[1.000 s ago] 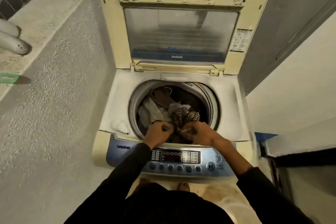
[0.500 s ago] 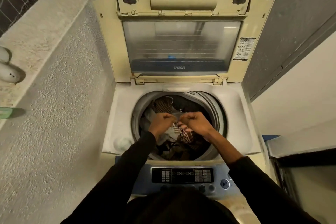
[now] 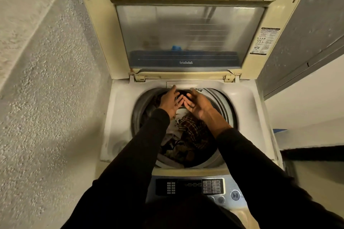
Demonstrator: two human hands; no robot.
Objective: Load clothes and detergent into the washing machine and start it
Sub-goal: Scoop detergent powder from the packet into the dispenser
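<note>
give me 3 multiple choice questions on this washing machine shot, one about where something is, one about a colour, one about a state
1. Where is the play/pause button?
A. on the lid
B. at the right end of the control panel
C. inside the drum

2. What colour are the sleeves?
A. black
B. white
C. red

3. How is the lid?
A. shut
B. taken off
C. raised open

Answers:
1 B, the round button sits right of the keypads.
2 A, both arms are covered in black cloth.
3 C, the lid stands up behind the drum, where the clothes show below the open left hand and right hand.
</note>
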